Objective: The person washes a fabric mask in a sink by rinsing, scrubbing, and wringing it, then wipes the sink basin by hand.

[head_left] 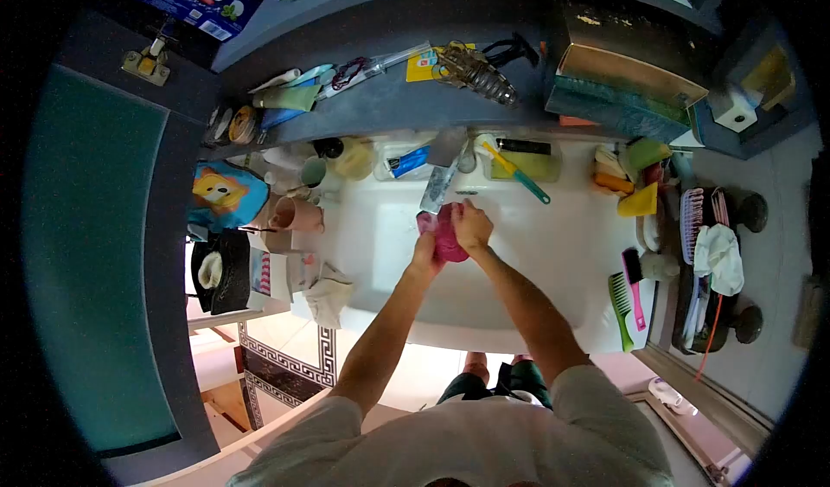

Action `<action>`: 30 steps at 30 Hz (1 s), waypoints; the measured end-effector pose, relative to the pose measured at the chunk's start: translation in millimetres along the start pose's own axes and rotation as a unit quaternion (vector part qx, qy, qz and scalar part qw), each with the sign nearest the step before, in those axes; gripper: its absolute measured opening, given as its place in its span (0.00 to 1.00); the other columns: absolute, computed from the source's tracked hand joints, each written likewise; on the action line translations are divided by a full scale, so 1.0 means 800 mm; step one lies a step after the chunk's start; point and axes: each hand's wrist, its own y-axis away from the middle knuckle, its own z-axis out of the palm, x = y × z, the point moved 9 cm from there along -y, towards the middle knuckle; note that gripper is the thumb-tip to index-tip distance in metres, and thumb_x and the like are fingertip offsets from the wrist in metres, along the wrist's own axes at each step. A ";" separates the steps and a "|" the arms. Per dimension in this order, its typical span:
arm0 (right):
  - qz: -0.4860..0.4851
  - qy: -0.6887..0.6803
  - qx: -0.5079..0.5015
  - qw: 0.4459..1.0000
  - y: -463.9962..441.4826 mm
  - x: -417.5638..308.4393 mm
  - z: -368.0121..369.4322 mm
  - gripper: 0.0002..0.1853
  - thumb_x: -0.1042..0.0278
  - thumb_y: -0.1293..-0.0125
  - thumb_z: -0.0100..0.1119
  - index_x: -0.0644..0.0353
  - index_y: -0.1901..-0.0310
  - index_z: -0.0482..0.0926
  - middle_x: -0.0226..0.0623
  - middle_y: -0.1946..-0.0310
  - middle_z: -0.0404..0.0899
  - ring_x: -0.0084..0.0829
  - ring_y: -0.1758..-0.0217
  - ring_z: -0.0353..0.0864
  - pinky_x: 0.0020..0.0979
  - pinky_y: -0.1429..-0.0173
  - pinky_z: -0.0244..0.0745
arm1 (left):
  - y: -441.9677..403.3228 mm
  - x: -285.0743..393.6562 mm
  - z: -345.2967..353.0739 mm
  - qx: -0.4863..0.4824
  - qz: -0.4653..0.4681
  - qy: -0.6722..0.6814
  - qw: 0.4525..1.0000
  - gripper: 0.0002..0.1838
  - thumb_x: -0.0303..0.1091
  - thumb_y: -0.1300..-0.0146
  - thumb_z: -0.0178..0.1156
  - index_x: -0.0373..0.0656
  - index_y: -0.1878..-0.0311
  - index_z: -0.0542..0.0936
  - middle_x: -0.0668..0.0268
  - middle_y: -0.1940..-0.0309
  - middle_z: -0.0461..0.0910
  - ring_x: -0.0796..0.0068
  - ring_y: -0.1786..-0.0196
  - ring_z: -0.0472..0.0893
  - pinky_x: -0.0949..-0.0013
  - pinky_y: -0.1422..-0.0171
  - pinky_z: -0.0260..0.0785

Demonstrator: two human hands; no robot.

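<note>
A dark pink piece of what looks like cloth (449,236) is bunched between my two hands over the white sink (372,253). My left hand (425,252) grips its left side, with the fingers partly hidden beneath it. From the right, my right hand (472,226) is closed on the other side. The metal faucet (437,189) reaches out just above the cloth. I cannot tell whether water is running. Behind the faucet, a brush with a yellow and green handle (516,174) lies across the sink's back ledge.
Pink cups (296,214) and a white cloth (328,295) are on the left rim. To the right lie a green comb (620,310), a pink-handled brush (635,288) and sponges (612,182). Overhead, a dark shelf (380,111) holds tubes and a box (622,85).
</note>
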 end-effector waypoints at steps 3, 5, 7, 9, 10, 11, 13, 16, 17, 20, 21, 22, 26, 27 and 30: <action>-0.064 -0.049 -0.001 0.997 0.000 0.017 -0.011 0.13 0.57 0.36 0.52 0.58 0.59 0.71 0.48 0.65 0.78 0.52 0.61 0.76 0.45 0.50 0.69 | -0.042 -0.020 -0.037 -0.005 -0.054 0.007 0.998 0.18 0.43 0.29 0.42 0.44 0.44 0.70 0.64 0.50 0.77 0.69 0.50 0.78 0.63 0.44 0.72; -0.175 -0.096 0.074 0.977 -0.001 0.040 -0.013 0.12 0.63 0.37 0.53 0.60 0.56 0.70 0.50 0.57 0.75 0.51 0.52 0.73 0.44 0.45 0.66 | -0.045 -0.022 -0.030 -0.070 -0.087 0.025 0.993 0.19 0.41 0.32 0.49 0.44 0.42 0.68 0.63 0.48 0.75 0.64 0.46 0.76 0.57 0.42 0.71; -0.189 -0.109 0.048 0.975 0.014 -0.010 -0.096 0.17 0.72 0.39 0.53 0.63 0.48 0.68 0.51 0.48 0.68 0.49 0.41 0.65 0.43 0.39 0.62 | -0.074 -0.037 -0.045 -0.082 -0.102 -0.015 0.991 0.18 0.35 0.34 0.53 0.43 0.42 0.69 0.62 0.50 0.77 0.64 0.49 0.78 0.57 0.44 0.73; -0.280 -0.094 0.102 0.950 0.030 -0.076 -0.168 0.20 0.73 0.40 0.52 0.63 0.44 0.67 0.52 0.47 0.68 0.49 0.40 0.64 0.43 0.36 0.59 | -0.053 -0.015 -0.022 -0.069 -0.052 -0.062 0.994 0.18 0.25 0.38 0.55 0.41 0.44 0.69 0.60 0.51 0.77 0.64 0.51 0.79 0.60 0.45 0.74; -0.325 -0.063 0.112 0.937 0.036 -0.112 -0.194 0.23 0.76 0.41 0.51 0.64 0.42 0.66 0.51 0.44 0.67 0.48 0.37 0.62 0.43 0.34 0.57 | -0.044 -0.003 -0.014 -0.061 -0.029 -0.088 0.994 0.19 0.20 0.40 0.55 0.40 0.45 0.69 0.59 0.52 0.77 0.64 0.52 0.80 0.61 0.46 0.75; -0.367 -0.032 0.120 0.922 0.041 -0.141 -0.209 0.25 0.78 0.42 0.50 0.64 0.40 0.65 0.50 0.42 0.65 0.47 0.34 0.59 0.44 0.32 0.56 | -0.047 -0.004 -0.016 -0.059 -0.035 -0.090 0.994 0.19 0.19 0.41 0.55 0.39 0.45 0.69 0.59 0.52 0.77 0.64 0.53 0.80 0.62 0.47 0.75; -0.435 0.047 0.108 0.893 0.042 -0.179 -0.208 0.28 0.78 0.46 0.51 0.66 0.40 0.65 0.47 0.39 0.64 0.46 0.33 0.59 0.44 0.30 0.54 | -0.054 0.001 -0.010 -0.060 -0.046 -0.096 0.993 0.20 0.16 0.43 0.55 0.39 0.46 0.70 0.59 0.54 0.78 0.65 0.55 0.81 0.62 0.48 0.77; -0.450 0.087 0.065 0.886 0.038 -0.193 -0.196 0.29 0.78 0.46 0.49 0.66 0.39 0.64 0.44 0.37 0.62 0.44 0.31 0.58 0.45 0.29 0.53 | -0.026 0.028 0.012 -0.005 -0.016 -0.153 0.988 0.17 0.16 0.42 0.56 0.38 0.48 0.72 0.59 0.56 0.79 0.63 0.56 0.82 0.61 0.48 0.77; -0.442 0.085 0.044 0.892 0.037 -0.192 -0.191 0.28 0.78 0.45 0.48 0.66 0.39 0.64 0.43 0.37 0.62 0.43 0.31 0.58 0.45 0.29 0.53 | -0.017 0.035 0.018 0.007 -0.011 -0.180 0.984 0.17 0.17 0.42 0.57 0.37 0.49 0.72 0.59 0.56 0.79 0.63 0.57 0.82 0.61 0.48 0.77; -0.439 0.103 0.040 0.892 0.039 -0.193 -0.189 0.27 0.74 0.42 0.47 0.66 0.39 0.64 0.43 0.36 0.61 0.43 0.30 0.56 0.46 0.30 0.55 | -0.025 0.039 0.018 -0.031 0.024 -0.188 0.981 0.15 0.19 0.42 0.59 0.37 0.50 0.74 0.60 0.57 0.79 0.66 0.57 0.81 0.63 0.49 0.77; -0.439 0.103 0.039 0.892 0.041 -0.190 -0.186 0.27 0.73 0.42 0.47 0.66 0.38 0.64 0.42 0.35 0.61 0.42 0.30 0.55 0.47 0.31 0.55 | -0.029 0.039 0.014 -0.047 0.047 -0.192 0.979 0.15 0.20 0.42 0.60 0.37 0.51 0.74 0.61 0.57 0.79 0.67 0.57 0.81 0.64 0.49 0.77; -0.443 0.116 0.044 0.888 0.044 -0.186 -0.182 0.27 0.73 0.42 0.47 0.66 0.38 0.63 0.42 0.35 0.61 0.42 0.29 0.55 0.47 0.31 0.55 | -0.043 0.036 0.000 -0.028 0.039 -0.211 0.976 0.14 0.23 0.42 0.62 0.38 0.51 0.75 0.62 0.59 0.80 0.69 0.58 0.81 0.65 0.51 0.77; -0.459 0.143 0.048 0.876 0.058 -0.179 -0.167 0.30 0.74 0.44 0.52 0.66 0.37 0.63 0.44 0.35 0.60 0.42 0.28 0.52 0.44 0.30 0.55 | -0.037 0.037 -0.007 0.014 0.045 -0.265 0.963 0.18 0.28 0.40 0.62 0.38 0.47 0.73 0.64 0.56 0.78 0.70 0.59 0.80 0.65 0.52 0.77; -0.460 0.145 0.046 0.875 0.064 -0.175 -0.168 0.31 0.76 0.46 0.54 0.66 0.38 0.63 0.44 0.34 0.59 0.43 0.28 0.51 0.42 0.30 0.55 | -0.023 0.038 -0.005 0.046 0.036 -0.258 0.964 0.18 0.28 0.39 0.62 0.38 0.47 0.73 0.64 0.56 0.78 0.70 0.58 0.80 0.65 0.52 0.77; -0.481 -0.014 0.013 0.876 0.075 -0.163 -0.192 0.26 0.74 0.42 0.51 0.66 0.40 0.65 0.45 0.38 0.63 0.43 0.32 0.57 0.43 0.33 0.60 | -0.015 0.021 -0.010 0.044 0.014 -0.205 0.978 0.17 0.37 0.33 0.55 0.40 0.45 0.72 0.61 0.52 0.77 0.67 0.52 0.79 0.62 0.46 0.75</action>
